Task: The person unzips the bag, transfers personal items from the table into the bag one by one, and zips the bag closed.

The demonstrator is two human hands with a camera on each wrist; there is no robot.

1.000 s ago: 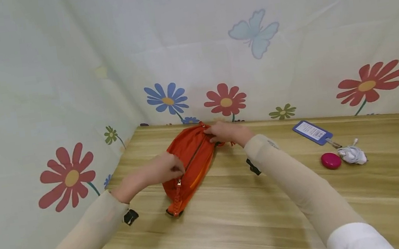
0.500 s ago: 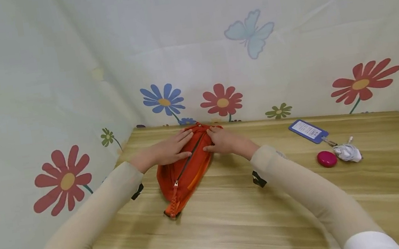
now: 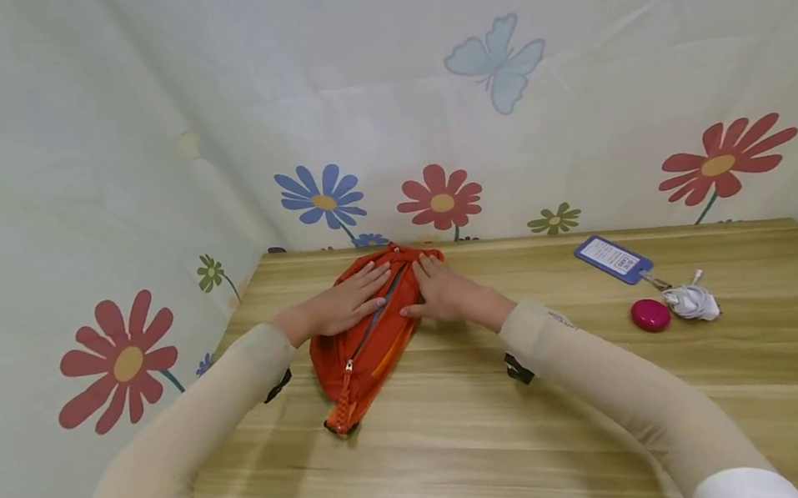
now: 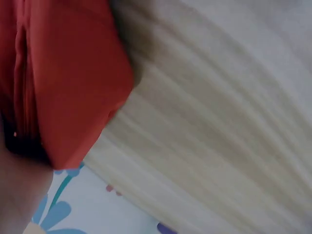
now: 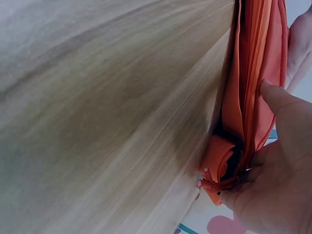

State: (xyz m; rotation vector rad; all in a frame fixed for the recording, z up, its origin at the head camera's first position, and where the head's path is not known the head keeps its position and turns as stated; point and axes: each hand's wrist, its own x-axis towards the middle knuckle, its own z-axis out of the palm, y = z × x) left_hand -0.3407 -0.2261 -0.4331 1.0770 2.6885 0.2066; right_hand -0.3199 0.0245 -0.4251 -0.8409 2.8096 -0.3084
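Observation:
An orange zip pouch (image 3: 362,346) lies slantwise on the wooden table (image 3: 470,441), its zip pull (image 3: 349,367) toward the near end. My left hand (image 3: 347,301) lies flat on the pouch's far left part with straight fingers. My right hand (image 3: 441,294) presses flat on its far right edge. In the right wrist view the pouch (image 5: 253,83) stands edge-on, with my right hand (image 5: 278,175) against it and its thumb along the fabric. The left wrist view shows only orange fabric (image 4: 68,83) and table (image 4: 219,122).
At the table's right lie a blue tag (image 3: 612,258), a small pink round case (image 3: 651,314) and a bundled white cable (image 3: 692,301). Flower-printed cloth walls (image 3: 426,111) close in the table at the back and left.
My left hand left the zip near the pouch's middle and moved to its far end, lying flat. My right hand released the far end and now presses flat. The pouch shifted slightly left.

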